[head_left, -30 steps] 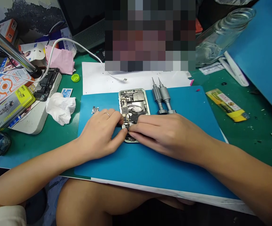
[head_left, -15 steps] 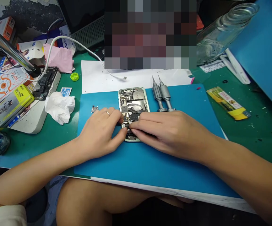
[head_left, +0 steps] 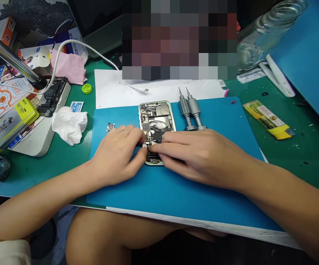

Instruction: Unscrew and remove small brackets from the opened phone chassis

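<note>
An opened smartphone [head_left: 162,126] with a pale green frame lies on the blue mat [head_left: 162,195], its circuit boards and metal parts bare. My left hand [head_left: 118,154], with a ring on one finger, is curled against the phone's lower left edge, thumb and index finger closed on it. From the right, my right hand [head_left: 200,154] has its index fingertip pressed among the lower inner parts, the thumb bent under it near the right edge. My fingers hide part of the lower phone. Two grey precision screwdrivers [head_left: 185,110] lie just above my right hand. Small metal parts [head_left: 110,127] sit beyond my left hand.
Boxes, a yellow battery package [head_left: 11,125], a crumpled tissue [head_left: 70,125] and another opened phone [head_left: 51,97] crowd the left. A white cable [head_left: 93,49] reaches the white paper [head_left: 107,88]. At right are a glass jar [head_left: 267,36], white tweezers [head_left: 281,79] and a yellow packet [head_left: 270,119].
My right index fingertip has shifted slightly left across the phone's lower parts, and my left thumb has drawn back a little. The view has moved slightly.
</note>
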{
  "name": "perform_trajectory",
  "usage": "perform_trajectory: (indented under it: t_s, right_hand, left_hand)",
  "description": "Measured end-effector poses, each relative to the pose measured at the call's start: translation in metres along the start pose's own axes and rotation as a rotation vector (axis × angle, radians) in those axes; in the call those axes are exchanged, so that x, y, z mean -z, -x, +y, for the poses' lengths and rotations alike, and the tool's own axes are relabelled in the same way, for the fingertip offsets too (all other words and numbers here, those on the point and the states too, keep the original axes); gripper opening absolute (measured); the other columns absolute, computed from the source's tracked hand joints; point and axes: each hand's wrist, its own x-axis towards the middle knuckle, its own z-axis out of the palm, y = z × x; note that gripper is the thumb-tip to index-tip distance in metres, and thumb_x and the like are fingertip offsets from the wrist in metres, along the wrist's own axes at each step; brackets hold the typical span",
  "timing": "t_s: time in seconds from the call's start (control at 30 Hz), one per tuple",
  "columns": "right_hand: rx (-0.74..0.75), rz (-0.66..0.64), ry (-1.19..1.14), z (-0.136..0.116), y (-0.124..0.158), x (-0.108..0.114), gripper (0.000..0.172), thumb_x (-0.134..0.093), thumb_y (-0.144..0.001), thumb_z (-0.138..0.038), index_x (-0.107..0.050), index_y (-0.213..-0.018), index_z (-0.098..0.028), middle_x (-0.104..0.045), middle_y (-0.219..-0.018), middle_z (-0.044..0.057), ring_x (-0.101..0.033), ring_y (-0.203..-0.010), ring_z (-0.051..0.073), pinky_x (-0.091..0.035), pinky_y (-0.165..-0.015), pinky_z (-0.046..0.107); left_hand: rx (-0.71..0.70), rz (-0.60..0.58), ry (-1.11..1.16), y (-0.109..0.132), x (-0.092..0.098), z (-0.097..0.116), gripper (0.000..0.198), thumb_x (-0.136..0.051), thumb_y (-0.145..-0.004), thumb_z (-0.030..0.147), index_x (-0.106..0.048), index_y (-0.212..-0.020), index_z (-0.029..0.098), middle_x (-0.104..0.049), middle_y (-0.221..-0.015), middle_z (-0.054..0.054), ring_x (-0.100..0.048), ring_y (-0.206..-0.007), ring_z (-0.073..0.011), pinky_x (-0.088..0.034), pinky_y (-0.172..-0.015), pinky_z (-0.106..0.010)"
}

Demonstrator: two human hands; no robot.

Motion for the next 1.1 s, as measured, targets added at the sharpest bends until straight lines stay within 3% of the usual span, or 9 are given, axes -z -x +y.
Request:
perform_trajectory:
  t_s: [0.8,1.1]
  right_hand:
    - [0.029,-0.007,-0.023,0.0006,0.0016,0.0010,0.021,-0.053,-0.096,-0.016,-0.069,-0.082,-0.019,-0.059,-0.072,0.001,-0.054,-0.063,0.013,-0.032,-0.057,0.027]
    - [0.036,-0.023,-0.061,0.0021,-0.0004,0.0042,0.021,-0.053,-0.096,-0.015,-0.069,-0.083,-0.018,-0.066,-0.076,0.002,-0.056,-0.062,0.013,-0.033,-0.056,0.027]
  left_hand:
    - [-0.005,0.029,-0.014,-0.0028,-0.0031,-0.0009,0.009,-0.046,-0.101,0.023,-0.050,-0.094,0.020,-0.066,-0.089,-0.005,-0.059,-0.079,-0.0206,-0.040,-0.070,-0.034]
    - [0.024,0.029,-0.013,-0.0077,-0.0038,0.0004,0.005,-0.052,-0.095,0.024,-0.052,-0.095,0.019,-0.065,-0.084,-0.003,-0.059,-0.076,-0.0204,-0.037,-0.066,-0.033]
